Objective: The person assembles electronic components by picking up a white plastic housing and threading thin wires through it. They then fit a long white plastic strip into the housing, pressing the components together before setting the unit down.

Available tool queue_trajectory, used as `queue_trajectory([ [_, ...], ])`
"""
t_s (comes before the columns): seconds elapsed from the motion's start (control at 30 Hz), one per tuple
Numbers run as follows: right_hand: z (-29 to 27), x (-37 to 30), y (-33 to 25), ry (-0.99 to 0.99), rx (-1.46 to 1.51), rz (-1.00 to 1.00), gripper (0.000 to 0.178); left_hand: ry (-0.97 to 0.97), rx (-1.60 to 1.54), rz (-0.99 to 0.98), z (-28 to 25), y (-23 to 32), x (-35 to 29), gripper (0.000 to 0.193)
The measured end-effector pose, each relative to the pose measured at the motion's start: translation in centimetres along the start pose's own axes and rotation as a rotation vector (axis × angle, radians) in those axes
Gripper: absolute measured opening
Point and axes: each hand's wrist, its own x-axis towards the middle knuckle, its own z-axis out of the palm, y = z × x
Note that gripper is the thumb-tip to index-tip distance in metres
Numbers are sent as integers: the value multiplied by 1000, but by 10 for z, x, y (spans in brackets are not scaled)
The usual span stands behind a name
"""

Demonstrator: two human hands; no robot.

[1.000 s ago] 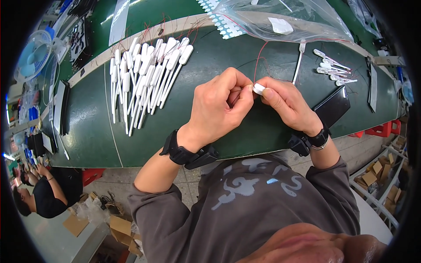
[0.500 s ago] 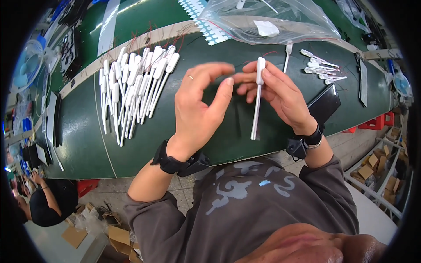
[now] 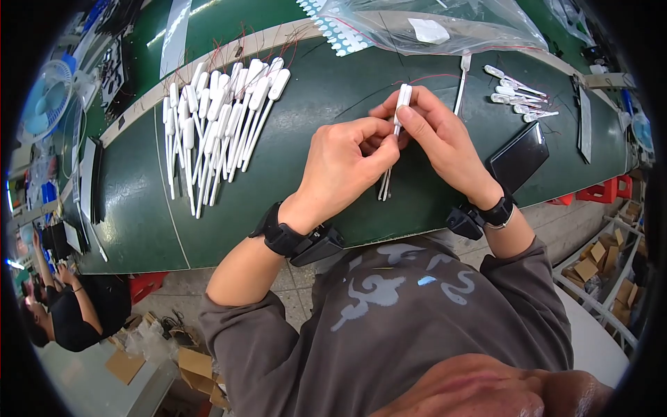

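Note:
A white stick-shaped part (image 3: pixel 402 101) with a wider head, a slim stem and fine wires stands nearly upright between my hands, above the green table. My right hand (image 3: pixel 448 142) pinches its head between thumb and fingers. Just below the head, the fingertips of my left hand (image 3: pixel 340 163) close on the stem, whose lower end shows under them. Off to the left, a fanned pile of similar white parts (image 3: pixel 226 125) lies with heads away from me and red and dark wires trailing. One more white part (image 3: pixel 464 76) lies beyond my right hand.
A small cluster of white stick parts (image 3: pixel 517 94) lies at the right, near a black phone (image 3: pixel 520 158). At the back are a clear plastic bag (image 3: pixel 479 31) and a pale blue perforated sheet (image 3: pixel 340 35). Another person (image 3: pixel 80 306) sits far left.
My left hand has moved right and closed on the stem, where it was apart before. The held part has tilted slightly, its lower end shifting left and up.

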Motion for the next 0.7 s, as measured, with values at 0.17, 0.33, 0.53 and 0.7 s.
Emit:
queue_trajectory([
  [0.17, -2, -2, -11, 9, -91, 73, 31, 9, 143, 27, -4, 4, 0, 16],
  [0.33, 1, -1, -8, 0, -110, 29, 34, 58, 245, 146, -2, -2, 0, 14],
  [0.53, 4, -1, -5, -9, -148, 29, 33, 86, 481, 247, 1, -1, -4, 14],
  [0.7, 9, -2, 0, -3, -123, 5, 29, 124, 755, 303, 6, 4, -6, 16],
])
